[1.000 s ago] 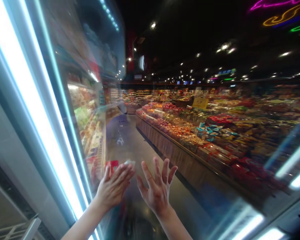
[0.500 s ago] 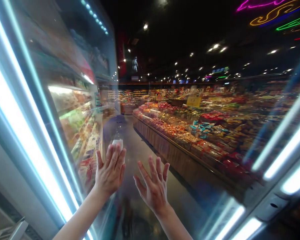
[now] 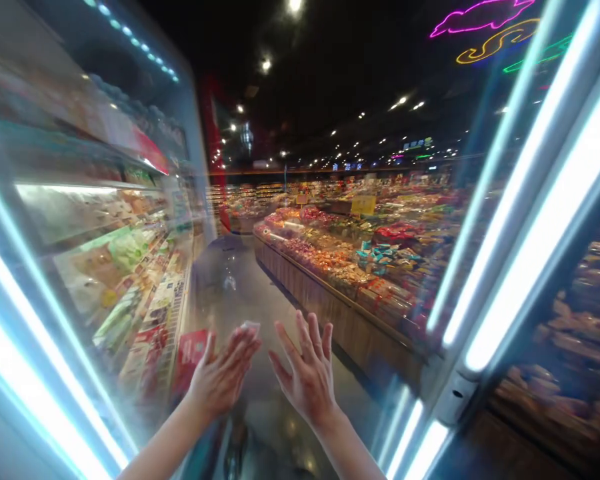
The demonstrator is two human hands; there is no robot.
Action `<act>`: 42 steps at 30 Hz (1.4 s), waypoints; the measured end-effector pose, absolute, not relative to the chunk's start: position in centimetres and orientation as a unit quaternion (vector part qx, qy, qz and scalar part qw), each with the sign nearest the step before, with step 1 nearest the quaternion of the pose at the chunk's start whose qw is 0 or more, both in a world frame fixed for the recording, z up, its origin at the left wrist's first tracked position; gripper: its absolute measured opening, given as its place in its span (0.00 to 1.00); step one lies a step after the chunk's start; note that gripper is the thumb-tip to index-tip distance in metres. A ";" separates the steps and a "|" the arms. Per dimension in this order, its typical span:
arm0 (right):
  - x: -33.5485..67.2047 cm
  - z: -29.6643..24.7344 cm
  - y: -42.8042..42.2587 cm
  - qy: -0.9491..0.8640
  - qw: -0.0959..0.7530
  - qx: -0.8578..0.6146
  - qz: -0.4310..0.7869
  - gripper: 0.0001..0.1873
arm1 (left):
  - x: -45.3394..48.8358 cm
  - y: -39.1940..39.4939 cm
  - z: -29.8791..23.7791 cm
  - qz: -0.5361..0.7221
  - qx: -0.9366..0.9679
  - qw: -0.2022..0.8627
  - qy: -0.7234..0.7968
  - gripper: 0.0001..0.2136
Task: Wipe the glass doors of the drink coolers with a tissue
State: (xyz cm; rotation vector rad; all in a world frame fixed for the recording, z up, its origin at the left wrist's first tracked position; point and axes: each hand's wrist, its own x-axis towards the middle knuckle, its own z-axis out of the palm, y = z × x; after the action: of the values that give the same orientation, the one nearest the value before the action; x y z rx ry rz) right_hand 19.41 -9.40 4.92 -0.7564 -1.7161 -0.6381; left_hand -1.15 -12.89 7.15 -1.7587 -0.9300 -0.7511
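Note:
My left hand [image 3: 223, 377] lies flat, its fingers close together, over a folded white tissue [image 3: 251, 326]. Only a small corner of the tissue shows past the fingertips; the rest is under the hand. To the right, my right hand [image 3: 309, 377] is held up with fingers spread, and nothing is in it. Both hands seem to rest against a clear glass pane, through which the aisle floor [image 3: 275, 320] shows. Whether the palms touch the glass cannot be made out for certain.
Bright light tubes [image 3: 530, 220] run up a metal frame on the right, with more light tubes [image 3: 40, 393] on the left. Stocked chiller shelves [image 3: 130, 267] stand at left. A long wooden bin [image 3: 320, 283] heaped with wrapped goods lines the aisle.
My left hand has moved down and slightly right with the tissue. The right hand has stayed nearly in place. The background has shifted left, and the right-hand light tubes show more fully.

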 end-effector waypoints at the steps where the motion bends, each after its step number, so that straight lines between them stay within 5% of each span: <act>1: 20.4 4.9 -9.2 -0.724 0.546 -0.322 -0.272 0.39 | -0.4 -12.7 6.8 -0.298 -0.733 0.485 -0.372 0.30; 17: 31.6 3.4 -6.9 -0.697 0.561 -0.360 -0.265 0.41 | 12.9 -9.0 10.8 -0.261 -0.720 0.505 -0.397 0.28; 23: 33.8 3.1 -6.1 -0.677 0.577 -0.369 -0.270 0.40 | 14.1 -9.1 9.0 -0.149 -0.792 0.511 -0.299 0.29; 28: 33.5 3.2 -6.0 -0.661 0.587 -0.382 -0.269 0.41 | 13.7 -8.9 13.4 -0.248 -0.720 0.520 -0.386 0.29; 34: 31.7 7.6 -5.3 -0.655 0.602 -0.345 -0.299 0.42 | 11.7 -9.3 14.4 -0.178 -0.767 0.527 -0.321 0.29; 42: 26.6 17.1 -5.6 -0.691 0.579 -0.263 -0.342 0.44 | 6.9 -10.5 19.1 -0.283 -0.720 0.528 -0.351 0.32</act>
State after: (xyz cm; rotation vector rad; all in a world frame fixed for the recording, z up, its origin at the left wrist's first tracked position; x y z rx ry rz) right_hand 26.64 -5.64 17.08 -0.6160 -1.6160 -0.7999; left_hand 6.86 -10.54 19.12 -1.7205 -0.8380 -0.6766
